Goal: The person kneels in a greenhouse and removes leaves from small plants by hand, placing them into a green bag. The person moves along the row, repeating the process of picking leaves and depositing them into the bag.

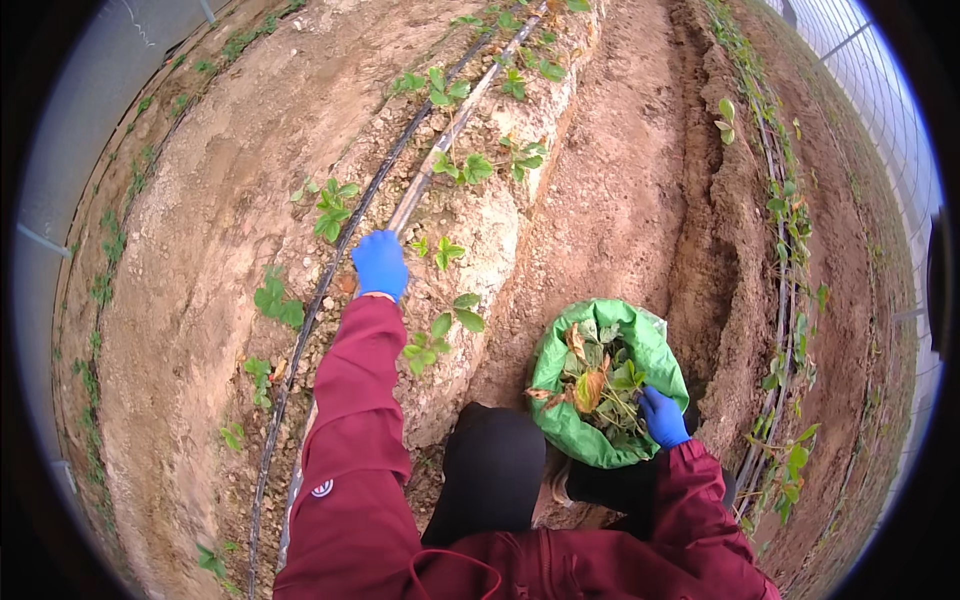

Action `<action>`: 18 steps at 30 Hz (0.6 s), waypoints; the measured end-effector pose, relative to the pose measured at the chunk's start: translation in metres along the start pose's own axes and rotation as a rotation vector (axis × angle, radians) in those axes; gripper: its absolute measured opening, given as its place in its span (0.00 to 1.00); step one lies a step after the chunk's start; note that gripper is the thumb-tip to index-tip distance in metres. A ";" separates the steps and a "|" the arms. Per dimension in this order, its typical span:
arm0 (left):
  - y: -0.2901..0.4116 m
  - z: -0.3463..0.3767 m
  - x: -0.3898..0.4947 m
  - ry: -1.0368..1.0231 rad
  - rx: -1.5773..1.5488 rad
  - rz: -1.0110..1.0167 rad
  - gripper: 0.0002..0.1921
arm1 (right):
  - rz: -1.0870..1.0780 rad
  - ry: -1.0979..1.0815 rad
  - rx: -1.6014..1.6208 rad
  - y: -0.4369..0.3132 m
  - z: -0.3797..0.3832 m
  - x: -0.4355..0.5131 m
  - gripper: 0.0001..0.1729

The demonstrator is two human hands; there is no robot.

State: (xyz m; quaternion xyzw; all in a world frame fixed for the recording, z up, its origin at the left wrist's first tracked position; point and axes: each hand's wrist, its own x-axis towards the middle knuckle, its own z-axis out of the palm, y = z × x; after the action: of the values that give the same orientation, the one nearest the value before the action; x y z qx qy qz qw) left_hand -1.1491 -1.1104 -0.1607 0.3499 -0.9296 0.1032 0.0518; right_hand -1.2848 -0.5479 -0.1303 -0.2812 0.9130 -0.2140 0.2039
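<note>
My left hand [380,264], in a blue glove, is on the raised soil bed at a pale, flat drip irrigation tape [433,161]. Its fingers curl down out of sight, so its grip on the tape cannot be made out. Low in front of me stands a green plastic bag [551,360] with its rim rolled outward. Green and browned leaves with stems [600,379] fill its mouth. Over the bag's right rim reaches my blue-gloved right hand [664,418], its fingertips against the leaves. Whether it pinches a stem or the bag is hidden.
Strawberry-like plants [330,210] grow along the bed, beside a black drip line [375,184]. A furrow [615,225] runs to the right of the bed. Beyond it lies another planted row [784,247]. Greenhouse film walls [862,64] bound both sides. My bent knee [495,457] is beside the bag.
</note>
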 end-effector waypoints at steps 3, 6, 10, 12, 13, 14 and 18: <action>-0.038 -0.011 0.013 -0.012 -0.024 -0.096 0.09 | 0.037 0.062 -0.287 0.027 0.021 0.005 0.10; -0.044 -0.052 0.012 0.103 -0.120 -0.140 0.08 | 0.050 -0.154 -0.811 0.048 0.051 0.012 0.12; -0.002 -0.160 -0.005 0.653 -0.749 -0.172 0.08 | 0.336 -0.447 -0.903 0.072 0.105 0.029 0.15; 0.029 -0.214 -0.028 0.666 -1.163 -0.272 0.07 | 0.640 -0.330 -0.591 0.080 0.113 0.038 0.14; 0.043 -0.238 -0.041 0.597 -1.370 -0.290 0.07 | 0.526 -0.401 -0.633 0.080 0.111 0.039 0.14; 0.058 -0.259 -0.051 0.544 -1.625 -0.224 0.06 | 0.420 -0.448 -0.649 0.078 0.108 0.039 0.13; 0.117 -0.304 -0.074 0.343 -1.996 -0.053 0.04 | 0.217 -0.411 -0.502 0.051 0.087 0.028 0.12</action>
State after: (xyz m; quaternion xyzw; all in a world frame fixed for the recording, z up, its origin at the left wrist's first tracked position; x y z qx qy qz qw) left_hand -1.1636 -0.9082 0.1046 0.1477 -0.5633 -0.6733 0.4556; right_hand -1.2845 -0.5508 -0.2349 -0.2611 0.9015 0.1014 0.3298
